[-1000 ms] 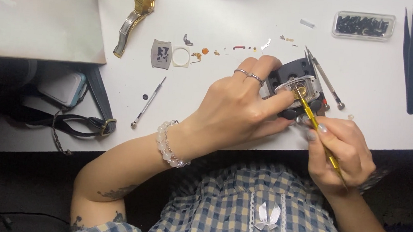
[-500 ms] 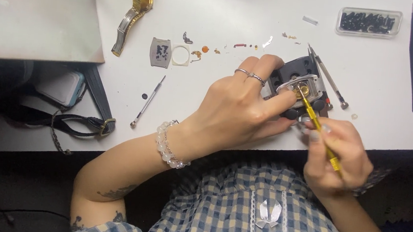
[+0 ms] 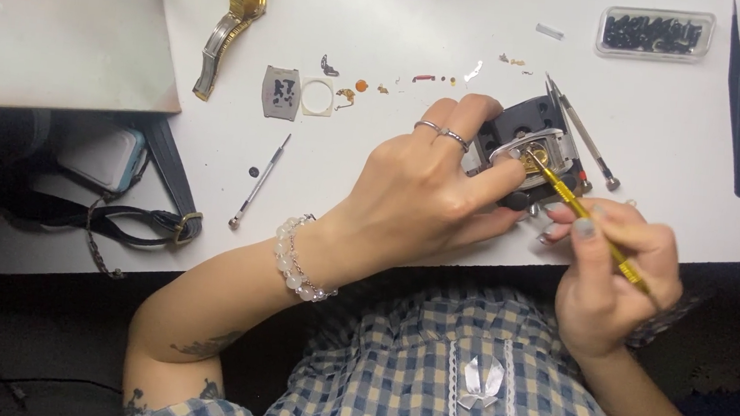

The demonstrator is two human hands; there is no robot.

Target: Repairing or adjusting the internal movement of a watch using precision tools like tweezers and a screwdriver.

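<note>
Two hands, left hand (image 3: pixel 420 195) gripping half-hidden watch holder (image 3: pixel 531 146), right hand (image 3: pixel 614 274) grasping yellow screwdriver (image 3: pixel 580 208)

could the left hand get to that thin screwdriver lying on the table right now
Probably not at once. The left hand is pressing on the black holder. The thin screwdriver lies close to its wrist on bare white table, unobstructed, so it need only let go.
</note>
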